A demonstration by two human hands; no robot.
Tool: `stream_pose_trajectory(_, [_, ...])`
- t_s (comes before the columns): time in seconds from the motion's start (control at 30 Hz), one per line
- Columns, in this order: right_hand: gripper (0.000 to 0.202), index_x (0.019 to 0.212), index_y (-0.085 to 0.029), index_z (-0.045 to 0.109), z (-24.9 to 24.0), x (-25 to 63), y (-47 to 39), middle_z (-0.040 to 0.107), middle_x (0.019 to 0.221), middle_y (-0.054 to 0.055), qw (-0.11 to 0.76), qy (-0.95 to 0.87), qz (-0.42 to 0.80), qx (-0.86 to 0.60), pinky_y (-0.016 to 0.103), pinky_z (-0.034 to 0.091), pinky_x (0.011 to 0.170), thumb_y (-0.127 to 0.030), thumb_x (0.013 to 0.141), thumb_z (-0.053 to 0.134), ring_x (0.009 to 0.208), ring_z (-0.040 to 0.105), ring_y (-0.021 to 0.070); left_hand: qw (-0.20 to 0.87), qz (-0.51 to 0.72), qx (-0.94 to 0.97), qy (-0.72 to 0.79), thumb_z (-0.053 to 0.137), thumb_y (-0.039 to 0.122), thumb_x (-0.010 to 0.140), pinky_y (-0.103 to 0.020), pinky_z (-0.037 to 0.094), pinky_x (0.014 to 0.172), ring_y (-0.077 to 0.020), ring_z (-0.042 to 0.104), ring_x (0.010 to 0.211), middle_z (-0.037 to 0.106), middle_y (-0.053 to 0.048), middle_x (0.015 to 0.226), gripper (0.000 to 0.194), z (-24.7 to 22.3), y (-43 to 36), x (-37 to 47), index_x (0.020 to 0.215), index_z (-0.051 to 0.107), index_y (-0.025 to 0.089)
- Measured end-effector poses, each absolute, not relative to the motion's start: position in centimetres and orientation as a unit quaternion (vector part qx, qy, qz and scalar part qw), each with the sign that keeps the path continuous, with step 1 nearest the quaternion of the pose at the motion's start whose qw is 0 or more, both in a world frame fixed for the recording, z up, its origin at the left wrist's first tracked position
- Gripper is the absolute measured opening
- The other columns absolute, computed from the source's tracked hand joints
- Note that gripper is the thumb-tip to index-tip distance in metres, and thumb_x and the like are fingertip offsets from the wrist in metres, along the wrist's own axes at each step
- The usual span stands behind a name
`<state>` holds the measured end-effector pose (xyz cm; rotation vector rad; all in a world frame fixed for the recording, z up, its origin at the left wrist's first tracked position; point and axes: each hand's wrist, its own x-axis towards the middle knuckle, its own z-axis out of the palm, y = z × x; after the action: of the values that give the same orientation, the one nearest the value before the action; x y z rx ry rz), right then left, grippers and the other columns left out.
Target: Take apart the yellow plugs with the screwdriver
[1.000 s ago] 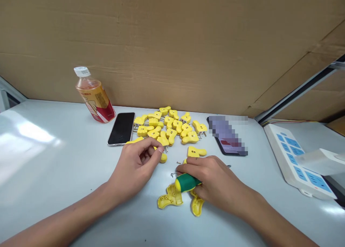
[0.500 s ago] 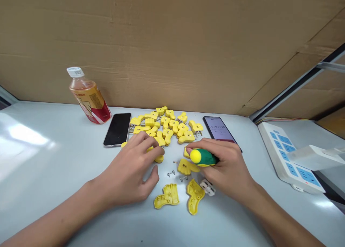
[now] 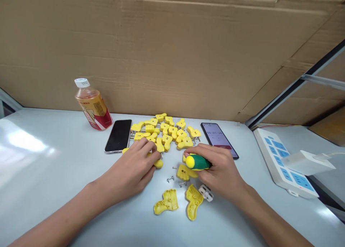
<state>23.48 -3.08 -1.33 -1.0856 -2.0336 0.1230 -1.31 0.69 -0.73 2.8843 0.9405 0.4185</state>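
Grasping one green-and-yellow screwdriver (image 3: 201, 163), the right grip (image 3: 221, 168) is just beside two yellow plugs (image 3: 184, 172), one partly hidden, while the left grip (image 3: 136, 164) covers the near left edge of a pile (image 3: 172, 132) of more than a dozen similar ones, and I cannot tell whether it holds any. Nearer on the desk (image 3: 134, 222) lie two open yellow shells (image 3: 169, 201), one white insert (image 3: 206, 192), two metal pieces (image 3: 170, 179) and one screw (image 3: 174, 167).

We hold a green screwdriver (image 3: 201, 163) in our right hand (image 3: 221, 168), its yellow butt toward us. Our left hand (image 3: 138, 163) partly hides a yellow plug (image 3: 159, 163); nearer us, two yellow shells (image 3: 170, 200) lie hollow side up.
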Motion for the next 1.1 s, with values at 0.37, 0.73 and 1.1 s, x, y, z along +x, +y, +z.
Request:
stream_pose_trajectory(0.37, [0.007, 0.097, -0.027, 0.067, 5.1, 22.3, -6.1, 0.064, 0.070, -0.003, 0.421, -0.757, 0.151, -0.477, 0.023, 0.044, 0.044, -0.025, 0.090, 0.068, 0.053, 0.056, 0.0125, 0.485, 0.370, 0.677, 0.411, 0.067, 0.041, 0.087, -0.028, 0.051, 0.063, -0.0171, 0.062, 0.074, 0.062, 0.000, 0.080, 0.022, 1.1, -0.1, -0.8, 0.093, 0.058, 0.022])
stream_pose_trajectory(0.73, [0.044, 0.068, -0.025, 0.069, 1.3, 21.9, -4.1, 0.060, 0.064, 0.001, 0.632, -0.552, 0.211, -0.501, 0.027, 0.033, 0.039, -0.063, 0.091, 0.067, 0.048, 0.044, 0.0135, 0.742, 0.369, 0.414, 0.377, 0.076, 0.058, 0.084, -0.020, 0.034, 0.043, -0.0063, 0.047, 0.044, 0.066, 0.000, 0.069, 0.045, -0.4, -0.2, 0.1, 0.074, 0.056, 0.018])
stream_pose_trajectory(1.1, [0.013, 0.088, -0.033, 0.080, 0.9, 20.6, -5.3, 0.081, 0.081, -0.004, 0.494, -0.669, 0.224, -0.509, 0.026, 0.057, 0.060, -0.025, 0.078, 0.077, 0.064, 0.074, 0.0162, 0.769, 0.469, 0.250, 0.356, 0.051, 0.034, 0.103, -0.024, 0.049, 0.057, -0.0146, 0.053, 0.069, 0.059, -0.005, 0.080, 0.042, 0.1, 0.6, -0.2, 0.070, 0.067, 0.014])
